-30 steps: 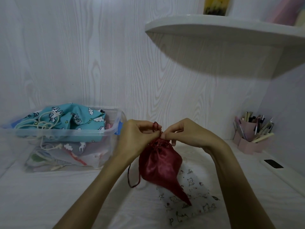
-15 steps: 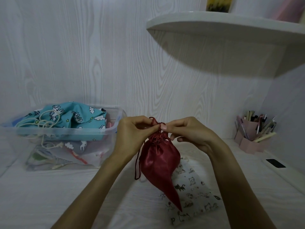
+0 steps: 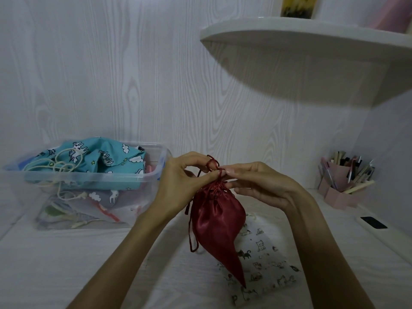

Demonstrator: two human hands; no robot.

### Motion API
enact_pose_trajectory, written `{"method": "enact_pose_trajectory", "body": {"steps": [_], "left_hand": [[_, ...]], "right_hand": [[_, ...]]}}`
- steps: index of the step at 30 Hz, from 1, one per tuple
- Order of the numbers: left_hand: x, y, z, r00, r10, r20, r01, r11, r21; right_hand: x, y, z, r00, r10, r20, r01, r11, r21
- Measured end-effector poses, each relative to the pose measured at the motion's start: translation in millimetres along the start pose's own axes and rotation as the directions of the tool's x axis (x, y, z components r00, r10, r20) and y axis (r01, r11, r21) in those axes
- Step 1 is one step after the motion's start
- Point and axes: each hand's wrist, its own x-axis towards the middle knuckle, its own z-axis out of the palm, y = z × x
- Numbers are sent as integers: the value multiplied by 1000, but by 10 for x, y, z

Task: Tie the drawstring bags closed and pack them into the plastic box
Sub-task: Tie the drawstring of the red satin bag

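Both hands (image 3: 207, 181) lifted the red bag (image 3: 217, 221) clear above desk (image 3: 66, 264).

Home desk nook, judging by white wood-grain wall panels (image 3: 111, 74), a rounded white corner shelf (image 3: 312, 36) overhead, a pink holder (image 3: 341, 192) crammed with pens and brushes, and a clear plastic box (image 3: 89, 177) of printed fabric bags on the white surface (image 3: 66, 264).

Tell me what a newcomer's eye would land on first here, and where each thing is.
First, the shiny red drawstring bag hanging mid-frame, its cord pinched at the gathered neck by the left hand and right hand. Next, the clear plastic box at left, holding a turquoise unicorn-print bag. A white cat-print bag lies flat on the surface under the red one.
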Motion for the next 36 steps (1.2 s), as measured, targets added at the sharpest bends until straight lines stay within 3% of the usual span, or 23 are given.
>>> {"method": "enact_pose_trajectory", "body": {"steps": [5, 11, 16, 23, 25, 27, 28, 31, 36], "left_hand": [[-2, -7, 9, 998, 14, 55, -17, 999, 52], [-17, -7, -7, 975, -152, 163, 154, 988, -4], [66, 5, -136, 966, -238, 99, 236, 971, 38], [41, 17, 5, 917, -380, 126, 347, 911, 223], [38, -20, -16, 906, -409, 106, 370, 890, 268], [48, -18, -48, 892, -437, 116, 400, 882, 249], [56, -3, -60, 885, -447, 126, 415, 883, 217], [86, 47, -97, 884, -451, 122, 440, 891, 112], [104, 93, -201, 887, -454, 83, 450, 891, 55]], "right_hand": [[11, 46, -62, 998, 55, -4, -55, 998, 35], [-28, 9, -97, 997, 20, -69, -39, 961, -275], [-108, -68, -209, 965, -172, -199, 12, 786, -618], [-70, -35, -117, 946, -109, -306, -200, 546, -814], [-50, -59, -72, 962, -136, -235, -72, 708, -702], [-20, -63, -52, 986, -152, -63, 118, 919, -376], [9, -40, -75, 986, -167, 1, 165, 970, -178], [81, 87, -183, 983, -165, 77, 147, 968, 203], [132, 269, -271, 968, -109, 226, 57, 973, 223]]}}
